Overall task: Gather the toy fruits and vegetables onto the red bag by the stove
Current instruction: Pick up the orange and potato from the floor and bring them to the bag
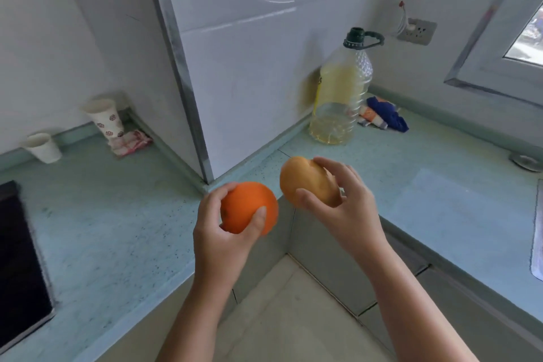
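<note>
2 cups point(106, 120), 2 cloths point(130, 142), 1 btl point(338, 97), 1 orange point(248, 200), 1 potato point(305, 181).

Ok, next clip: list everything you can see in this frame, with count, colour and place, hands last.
toy orange: one, orange, in the left hand, over the counter's inner corner
toy potato: one, tan, in the right hand, right of the orange
oil bottle: one, clear with yellowish liquid and a dark green cap, on the counter by the wall
patterned paper cup: one, white with red marks, back left corner
plain paper cup: one, white, left of it
pink cloth: one, at the patterned cup's base
blue cloth: one, blue, orange and white, right of the bottle
stove: one, black, left edge
wall socket: one, pale grey, on the right wall
counter: one, pale green, L-shaped
red bag: none in view
left hand: grips the orange
right hand: grips the potato
</note>
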`<state>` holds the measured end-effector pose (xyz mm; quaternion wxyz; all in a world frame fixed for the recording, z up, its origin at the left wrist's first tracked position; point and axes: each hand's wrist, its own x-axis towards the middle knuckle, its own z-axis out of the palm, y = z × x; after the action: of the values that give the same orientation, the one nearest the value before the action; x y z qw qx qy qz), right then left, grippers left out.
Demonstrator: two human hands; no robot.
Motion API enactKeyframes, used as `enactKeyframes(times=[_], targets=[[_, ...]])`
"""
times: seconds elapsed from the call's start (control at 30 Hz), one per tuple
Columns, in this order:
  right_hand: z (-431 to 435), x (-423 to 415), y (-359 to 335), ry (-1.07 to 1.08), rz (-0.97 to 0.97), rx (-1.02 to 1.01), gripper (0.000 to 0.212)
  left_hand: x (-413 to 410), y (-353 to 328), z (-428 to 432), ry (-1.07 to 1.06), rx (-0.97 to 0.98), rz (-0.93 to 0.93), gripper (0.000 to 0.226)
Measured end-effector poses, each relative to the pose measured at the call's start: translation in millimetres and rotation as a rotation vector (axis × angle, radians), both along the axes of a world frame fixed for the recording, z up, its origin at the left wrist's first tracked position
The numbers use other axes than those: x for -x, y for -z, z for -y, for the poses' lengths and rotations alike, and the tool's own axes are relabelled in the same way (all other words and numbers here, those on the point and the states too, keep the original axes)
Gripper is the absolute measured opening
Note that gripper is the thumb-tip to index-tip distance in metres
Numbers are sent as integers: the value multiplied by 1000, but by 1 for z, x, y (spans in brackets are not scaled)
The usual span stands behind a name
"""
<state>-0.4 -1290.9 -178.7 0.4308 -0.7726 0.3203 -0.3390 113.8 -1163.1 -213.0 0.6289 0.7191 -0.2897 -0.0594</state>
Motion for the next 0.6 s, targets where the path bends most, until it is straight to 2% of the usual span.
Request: enactKeyframes(times=[0.2, 0.6], targets=[[-3, -22, 1, -181, -13, -15, 53, 5, 1, -25, -199, -18, -16, 47], [-57, -93, 3, -565, 23, -70, 52, -11, -8, -99, -571, -78, 21, 49]])
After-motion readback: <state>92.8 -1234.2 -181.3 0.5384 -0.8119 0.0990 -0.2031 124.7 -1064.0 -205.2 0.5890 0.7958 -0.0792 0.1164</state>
